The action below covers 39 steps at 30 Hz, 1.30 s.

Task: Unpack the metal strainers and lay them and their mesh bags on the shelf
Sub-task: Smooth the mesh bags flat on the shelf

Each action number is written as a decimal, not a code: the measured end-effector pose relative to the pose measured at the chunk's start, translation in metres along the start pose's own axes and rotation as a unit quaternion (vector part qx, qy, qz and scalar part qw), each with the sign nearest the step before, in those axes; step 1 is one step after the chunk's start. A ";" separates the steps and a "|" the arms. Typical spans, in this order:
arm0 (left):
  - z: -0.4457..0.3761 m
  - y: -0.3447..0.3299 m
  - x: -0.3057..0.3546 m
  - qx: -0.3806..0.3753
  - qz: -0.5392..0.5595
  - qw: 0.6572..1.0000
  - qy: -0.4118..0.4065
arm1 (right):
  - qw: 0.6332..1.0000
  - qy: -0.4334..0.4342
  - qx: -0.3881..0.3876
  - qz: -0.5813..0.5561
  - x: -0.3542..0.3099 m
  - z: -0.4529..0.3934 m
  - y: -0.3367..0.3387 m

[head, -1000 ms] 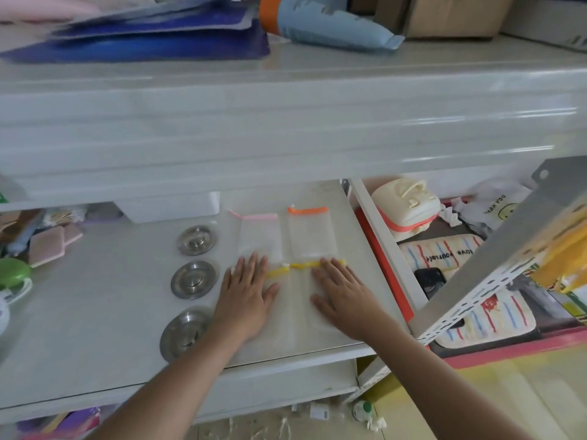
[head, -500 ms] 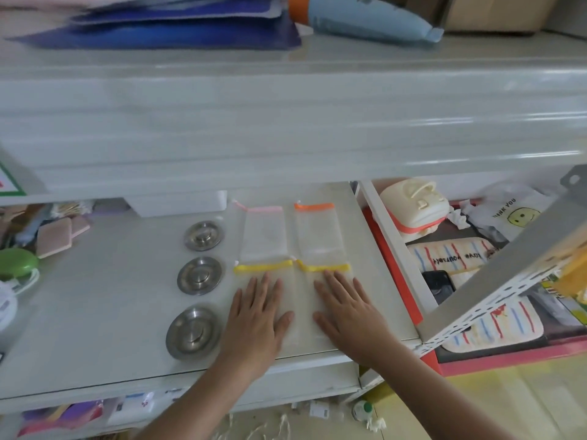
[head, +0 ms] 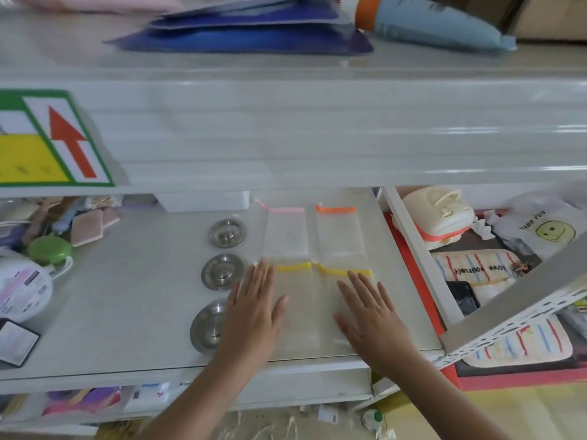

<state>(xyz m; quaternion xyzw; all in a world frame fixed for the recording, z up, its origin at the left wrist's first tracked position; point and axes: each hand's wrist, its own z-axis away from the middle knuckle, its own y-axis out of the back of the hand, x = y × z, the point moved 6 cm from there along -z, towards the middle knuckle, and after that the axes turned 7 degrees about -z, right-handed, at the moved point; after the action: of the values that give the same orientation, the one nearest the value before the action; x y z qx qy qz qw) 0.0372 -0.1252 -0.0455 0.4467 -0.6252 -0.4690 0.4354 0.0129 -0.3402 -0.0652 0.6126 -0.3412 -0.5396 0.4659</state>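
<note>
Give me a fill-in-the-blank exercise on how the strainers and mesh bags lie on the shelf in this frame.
1. The metal strainers on the shelf number ____.
2. The far right mesh bag has a band coloured ____.
3. Both near mesh bags carry bands coloured ____.
4. The left hand partly hides the ____ strainer of the column.

Missing words: three; orange; yellow; nearest

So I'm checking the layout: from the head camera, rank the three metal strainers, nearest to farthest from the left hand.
From the left hand, pressed flat on a yellow-trimmed bag:
1. Front strainer, at the shelf's front edge, partly hidden behind that hand.
2. Middle strainer, just left of the fingertips.
3. Back strainer, deepest on the shelf, beside the pink-trimmed bag.
</note>
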 end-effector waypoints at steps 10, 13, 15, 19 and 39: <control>-0.086 -0.004 -0.112 -0.062 -0.050 0.996 0.045 | 0.995 0.059 0.041 -0.065 -0.071 0.044 -0.014; -0.091 -0.016 -0.114 -0.089 -0.066 0.993 0.026 | 0.997 0.068 0.018 -0.015 -0.086 0.049 -0.035; -0.090 -0.020 -0.116 -0.093 -0.059 0.994 0.028 | 0.998 0.066 0.016 0.011 -0.090 0.050 -0.043; -0.090 -0.014 -0.115 -0.071 -0.063 0.995 0.036 | 0.997 0.062 0.032 0.030 -0.093 0.051 -0.048; -0.091 -0.032 -0.017 -0.107 -0.063 0.987 -0.105 | 0.998 0.041 0.045 0.028 -0.096 0.050 -0.051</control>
<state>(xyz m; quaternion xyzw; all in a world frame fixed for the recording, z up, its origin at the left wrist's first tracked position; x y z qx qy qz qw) 0.1336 -0.1323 -0.0622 0.3845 -0.5842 -0.6038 0.3825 -0.0584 -0.2453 -0.0795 0.6445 -0.3625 -0.4855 0.4663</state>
